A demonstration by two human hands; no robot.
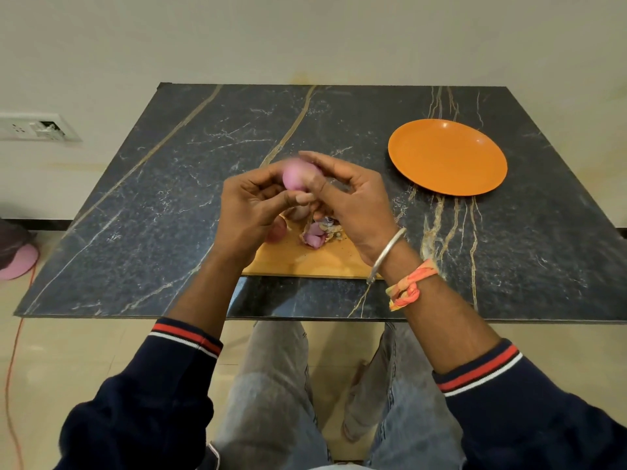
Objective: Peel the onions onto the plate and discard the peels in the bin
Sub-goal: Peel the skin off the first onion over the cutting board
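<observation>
A pale pink, mostly peeled onion (296, 177) is held above the table between both hands. My left hand (252, 212) grips it from the left, thumb stretched toward the right hand. My right hand (353, 198) curls round its right side, fingers over the top. Below them lies a wooden cutting board (305, 262) with a heap of pink and tan peels (317, 235) and another onion (276, 230), partly hidden under my left hand. An empty orange plate (447, 157) sits to the right, further back.
The dark marble table (169, 184) stands against a cream wall. A wall socket (37, 127) is at the left. An orange cable (13, 351) runs along the floor, beside a pink object (18, 262). My knees are under the table's front edge.
</observation>
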